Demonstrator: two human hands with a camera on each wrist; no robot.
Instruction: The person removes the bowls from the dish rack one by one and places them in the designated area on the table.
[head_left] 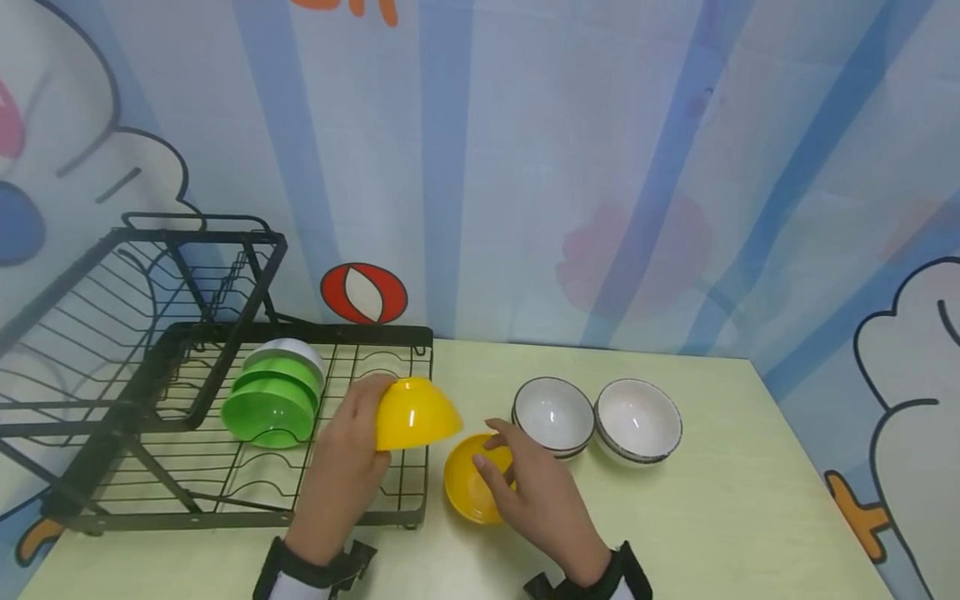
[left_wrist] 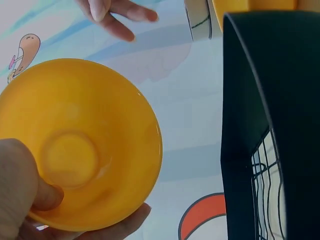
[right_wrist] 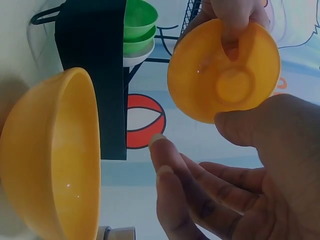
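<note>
My left hand (head_left: 347,457) grips a yellow bowl (head_left: 416,414) by its rim, tilted on its side above the right part of the dish rack (head_left: 255,521). In the left wrist view the thumb lies inside this bowl (left_wrist: 115,125) and the fingers behind it. A second yellow bowl (head_left: 467,487) sits on the table, right of the rack. Over that bowl's right side hovers my right hand (head_left: 542,500), fingers loosely bent. The right wrist view shows nothing between the thumb and fingers of this hand (right_wrist: 220,195).
Two green bowls (head_left: 268,412) and a white bowl (head_left: 303,348) lean in a row in the rack. White dark-rimmed bowls (head_left: 553,412) stand right of the yellow one, with more white bowls (head_left: 639,417) beside them. A patterned curtain (head_left: 510,167) hangs behind the table.
</note>
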